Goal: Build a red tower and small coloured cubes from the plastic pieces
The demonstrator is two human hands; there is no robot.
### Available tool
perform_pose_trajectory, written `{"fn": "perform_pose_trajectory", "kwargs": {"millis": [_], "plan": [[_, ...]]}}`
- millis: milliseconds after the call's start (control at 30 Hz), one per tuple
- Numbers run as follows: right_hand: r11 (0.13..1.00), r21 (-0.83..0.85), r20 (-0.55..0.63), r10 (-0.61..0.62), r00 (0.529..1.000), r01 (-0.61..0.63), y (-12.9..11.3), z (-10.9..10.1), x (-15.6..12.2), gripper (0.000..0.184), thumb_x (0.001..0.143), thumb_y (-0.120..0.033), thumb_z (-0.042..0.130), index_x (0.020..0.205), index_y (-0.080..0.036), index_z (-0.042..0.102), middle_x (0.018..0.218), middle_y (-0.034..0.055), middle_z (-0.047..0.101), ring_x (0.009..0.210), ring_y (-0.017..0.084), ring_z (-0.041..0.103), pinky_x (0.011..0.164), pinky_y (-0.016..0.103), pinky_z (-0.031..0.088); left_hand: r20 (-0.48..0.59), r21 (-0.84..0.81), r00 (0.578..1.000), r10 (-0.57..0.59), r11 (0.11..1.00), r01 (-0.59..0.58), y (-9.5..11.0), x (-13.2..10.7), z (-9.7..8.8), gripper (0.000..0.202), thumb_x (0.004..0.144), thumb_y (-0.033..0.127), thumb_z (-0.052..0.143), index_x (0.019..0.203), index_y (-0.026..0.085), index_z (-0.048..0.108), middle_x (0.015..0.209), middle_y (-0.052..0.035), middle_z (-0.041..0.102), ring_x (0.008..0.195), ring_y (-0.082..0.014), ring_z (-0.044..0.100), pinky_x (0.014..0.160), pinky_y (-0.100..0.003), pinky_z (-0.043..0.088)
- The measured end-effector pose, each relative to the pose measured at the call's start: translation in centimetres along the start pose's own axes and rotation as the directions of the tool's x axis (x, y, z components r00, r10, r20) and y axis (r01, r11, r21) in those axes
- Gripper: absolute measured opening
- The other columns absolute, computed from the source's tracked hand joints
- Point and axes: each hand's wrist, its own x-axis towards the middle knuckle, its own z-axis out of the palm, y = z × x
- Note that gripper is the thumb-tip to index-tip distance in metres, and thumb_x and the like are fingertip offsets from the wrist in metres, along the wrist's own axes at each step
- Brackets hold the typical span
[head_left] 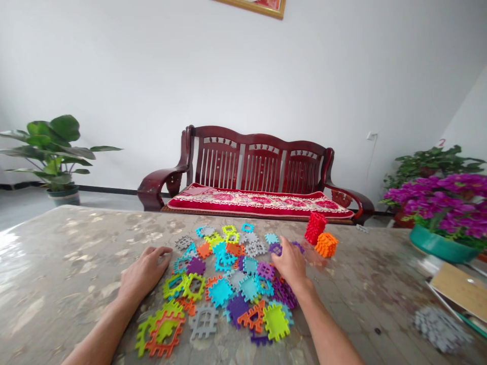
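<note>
My left hand (146, 268) rests on the table at the left side of a spread of coloured toothed plastic building pieces. Its thumb and fingers are apart with nothing between them. At the pile's right side, my right hand (291, 263) reaches over a purple window-shaped piece (275, 249), thumb and forefinger apart; whether it touches the piece is hard to see. Between my hands lie a turquoise square piece (220, 292), a lime piece (276, 322), a grey window piece (204, 320), an orange frame piece (164, 334) and several others, many overlapping.
A red stack of pieces (315, 227) and an orange stack (326, 245) stand beyond my right hand. Grey pieces (441, 328) are heaped at the right, near a box (460, 289) and a flower pot (443, 244). A wooden bench (262, 167) stands behind the table (95, 253).
</note>
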Motion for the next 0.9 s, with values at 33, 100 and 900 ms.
{"fn": "perform_pose_trajectory", "kwargs": {"millis": [33, 100, 900], "plan": [[1.000, 0.024, -0.031, 0.020, 0.999, -0.019, 0.4, -0.4, 0.2, 0.056, 0.080, -0.029, 0.057, 0.134, -0.017, 0.052, 0.117, 0.0112, 0.070, 0.106, 0.026, 0.064, 0.088, 0.031, 0.046, -0.004, 0.000, 1.000, 0.001, 1.000, -0.001, 0.0, 0.0, 0.0, 0.045, 0.090, 0.048, 0.034, 0.118, 0.032, 0.066, 0.127, -0.0076, 0.061, 0.102, -0.0293, 0.065, 0.072, -0.037, 0.050], [0.994, 0.071, -0.085, 0.089, 0.992, -0.083, 1.7, -1.0, 0.8, 0.059, 0.082, -0.033, 0.056, 0.137, -0.016, 0.049, 0.119, 0.0111, 0.069, 0.109, 0.026, 0.063, 0.090, 0.032, 0.046, -0.006, 0.003, 1.000, -0.002, 1.000, 0.002, 0.0, 0.0, 0.0, 0.045, 0.090, 0.048, 0.034, 0.118, 0.032, 0.066, 0.128, -0.0073, 0.061, 0.103, -0.0288, 0.065, 0.072, -0.036, 0.050], [0.978, -0.071, -0.065, 0.194, 0.979, -0.198, 6.1, 1.8, 1.7, 0.072, 0.080, -0.045, 0.060, 0.140, -0.012, 0.040, 0.120, 0.0196, 0.064, 0.112, 0.032, 0.061, 0.094, 0.042, 0.044, -0.015, 0.001, 1.000, -0.009, 1.000, 0.009, 0.2, -0.2, -0.1, 0.043, 0.090, 0.048, 0.036, 0.116, 0.032, 0.067, 0.126, -0.0071, 0.062, 0.098, -0.0283, 0.066, 0.071, -0.035, 0.049]]}}
